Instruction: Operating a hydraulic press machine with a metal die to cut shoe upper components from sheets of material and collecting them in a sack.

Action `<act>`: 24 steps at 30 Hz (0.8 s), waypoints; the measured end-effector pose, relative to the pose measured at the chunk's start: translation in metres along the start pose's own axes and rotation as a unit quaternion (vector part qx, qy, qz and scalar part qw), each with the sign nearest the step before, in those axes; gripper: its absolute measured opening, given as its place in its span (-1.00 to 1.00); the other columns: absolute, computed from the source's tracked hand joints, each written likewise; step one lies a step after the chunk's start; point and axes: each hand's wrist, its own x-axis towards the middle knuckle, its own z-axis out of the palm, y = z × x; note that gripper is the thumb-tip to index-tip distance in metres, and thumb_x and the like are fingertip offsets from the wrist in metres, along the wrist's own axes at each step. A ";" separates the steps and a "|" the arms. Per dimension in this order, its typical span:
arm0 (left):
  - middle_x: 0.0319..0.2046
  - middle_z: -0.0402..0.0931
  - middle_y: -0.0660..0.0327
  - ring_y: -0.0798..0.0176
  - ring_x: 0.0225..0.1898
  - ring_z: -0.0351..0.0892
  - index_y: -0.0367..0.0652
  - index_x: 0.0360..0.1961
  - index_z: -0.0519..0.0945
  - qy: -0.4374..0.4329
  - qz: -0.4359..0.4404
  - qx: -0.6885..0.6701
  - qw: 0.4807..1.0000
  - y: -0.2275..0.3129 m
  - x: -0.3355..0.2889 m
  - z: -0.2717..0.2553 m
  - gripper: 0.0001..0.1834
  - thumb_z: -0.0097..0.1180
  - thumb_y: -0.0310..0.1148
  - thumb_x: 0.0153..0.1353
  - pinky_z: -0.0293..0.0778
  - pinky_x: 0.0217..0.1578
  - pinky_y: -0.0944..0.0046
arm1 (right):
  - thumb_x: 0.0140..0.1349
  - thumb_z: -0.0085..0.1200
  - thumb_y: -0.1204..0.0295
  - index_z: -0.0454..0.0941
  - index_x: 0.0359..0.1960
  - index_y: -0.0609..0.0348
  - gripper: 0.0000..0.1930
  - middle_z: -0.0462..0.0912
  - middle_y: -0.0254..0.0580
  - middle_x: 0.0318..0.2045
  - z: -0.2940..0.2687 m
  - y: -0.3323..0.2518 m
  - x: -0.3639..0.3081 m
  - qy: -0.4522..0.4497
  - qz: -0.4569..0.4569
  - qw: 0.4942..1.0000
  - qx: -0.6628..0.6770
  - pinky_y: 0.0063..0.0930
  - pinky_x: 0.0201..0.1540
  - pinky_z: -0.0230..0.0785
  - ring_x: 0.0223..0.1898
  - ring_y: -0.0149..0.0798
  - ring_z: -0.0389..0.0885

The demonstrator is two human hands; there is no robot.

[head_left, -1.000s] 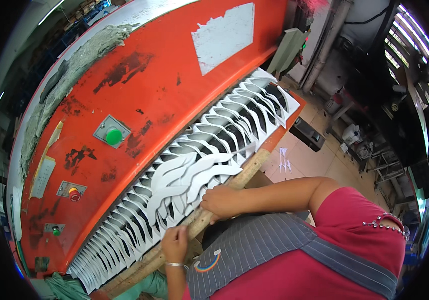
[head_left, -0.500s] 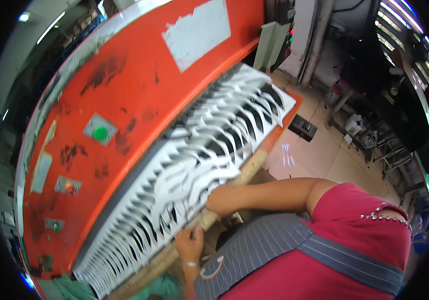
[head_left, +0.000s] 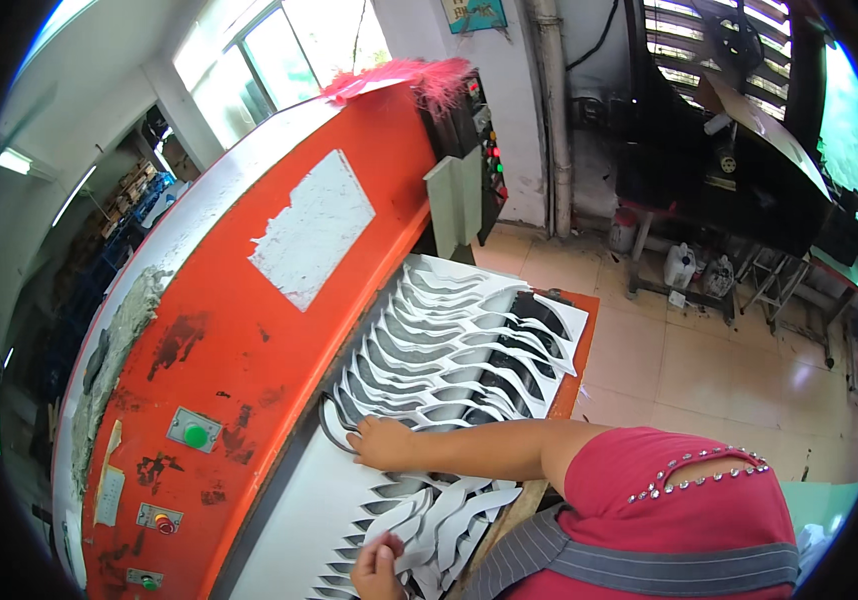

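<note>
A white sheet (head_left: 284,530) lies on the machine bed, with rows of wavy cuts through its far part. My right hand (head_left: 384,443) reaches across it toward the red machine, fingers curled at the edge of a thin, dark-rimmed curved loop that looks like a cutting die (head_left: 331,428). Below that arm, several loose wavy white strips (head_left: 439,530) lie heaped on the sheet. My left hand (head_left: 379,572) is beside this heap at the lower edge, its fingers bent and slightly blurred; whether they hold a strip does not show.
The red machine body (head_left: 219,370) rises along the left, carrying a green button (head_left: 196,435) and a red knob (head_left: 164,522). A grey-green control box (head_left: 456,200) stands at its far end. Tiled floor (head_left: 639,350) and a dark workbench (head_left: 709,195) lie to the right.
The view has swung. My right hand has gone from the sheet's near edge across to the machine side. My left hand has moved from the bed's near edge to the loose strips.
</note>
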 end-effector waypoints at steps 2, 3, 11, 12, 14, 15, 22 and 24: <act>-0.05 0.53 0.03 0.19 -0.08 0.55 -0.39 0.08 0.43 0.006 0.017 -0.041 0.999 -0.007 0.014 0.011 -0.62 -0.03 -0.34 0.35 0.48 -0.07 0.27 | 0.23 0.05 0.04 0.44 -0.03 0.21 -0.51 0.57 -0.11 -0.30 -0.047 -0.002 -0.009 -0.059 0.077 0.970 0.221 -0.32 -0.22 0.41 -0.23 -0.18 0.55; 0.02 0.46 -0.01 0.14 -0.03 0.52 -0.38 0.17 0.31 0.013 0.042 -0.135 0.990 -0.006 0.018 0.019 -0.54 -0.05 -0.28 0.36 0.48 -0.05 0.22 | 0.27 0.02 0.02 0.44 -0.03 0.22 -0.51 0.59 -0.11 -0.33 -0.066 -0.004 -0.013 -0.112 0.148 0.885 0.427 -0.35 -0.22 0.42 -0.28 -0.22 0.57; 0.08 0.36 -0.10 0.00 0.01 0.48 -0.36 0.29 0.09 0.116 0.403 -0.003 0.908 -0.003 0.016 0.073 -0.28 -0.09 0.00 0.35 0.49 -0.01 0.08 | 0.27 0.06 0.07 0.53 -0.27 0.11 -0.66 0.53 -0.44 -0.45 -0.101 -0.055 -0.131 -0.207 0.088 0.508 0.831 -0.63 -0.52 0.25 -0.48 -0.58 0.42; 0.05 0.37 -0.11 -0.02 -0.01 0.48 -0.37 0.27 0.11 0.110 0.384 -0.099 0.911 0.003 0.008 0.079 -0.23 -0.09 0.08 0.32 0.49 -0.02 0.05 | 0.26 0.07 0.05 0.53 -0.27 0.16 -0.62 0.53 -0.42 -0.42 -0.090 -0.058 -0.135 -0.160 0.063 0.583 0.794 -0.64 -0.44 0.24 -0.44 -0.57 0.40; -0.04 0.42 -0.08 -0.02 -0.06 0.49 -0.39 0.19 0.19 0.088 0.358 -0.131 0.920 0.010 -0.006 0.080 -0.18 -0.07 0.19 0.25 0.51 -0.04 0.04 | 0.25 0.07 0.06 0.51 -0.22 0.25 -0.58 0.51 -0.40 -0.42 -0.079 -0.064 -0.147 -0.127 0.064 0.612 0.778 -0.60 -0.38 0.23 -0.40 -0.53 0.39; -0.04 0.42 -0.08 -0.02 -0.06 0.49 -0.39 0.19 0.19 0.084 0.358 -0.129 0.921 0.010 -0.008 0.075 -0.18 -0.07 0.19 0.25 0.51 -0.04 0.04 | 0.24 0.08 0.07 0.52 -0.21 0.26 -0.58 0.52 -0.36 -0.41 -0.077 -0.065 -0.153 -0.085 0.053 0.626 0.773 -0.55 -0.38 0.24 -0.41 -0.50 0.41; -0.19 0.56 0.00 0.07 -0.18 0.55 -0.32 -0.23 0.54 0.148 0.451 0.173 0.863 0.032 -0.028 0.095 -0.50 0.02 0.01 0.28 0.39 0.02 0.05 | 0.20 0.18 0.24 0.60 -0.25 0.19 -0.74 0.58 -0.34 -0.47 -0.104 -0.033 -0.158 -0.196 0.108 0.792 0.568 -0.52 -0.28 0.31 -0.37 -0.51 0.47; -0.24 0.59 0.02 0.03 -0.22 0.55 -0.29 -0.28 0.56 0.114 0.379 0.312 0.864 0.043 -0.035 0.085 -0.73 0.08 -0.24 0.27 0.30 0.11 -0.01 | 0.18 0.17 0.27 0.60 -0.30 0.19 -0.77 0.59 -0.34 -0.47 -0.101 -0.033 -0.162 -0.124 0.117 0.827 0.535 -0.48 -0.31 0.31 -0.40 -0.47 0.47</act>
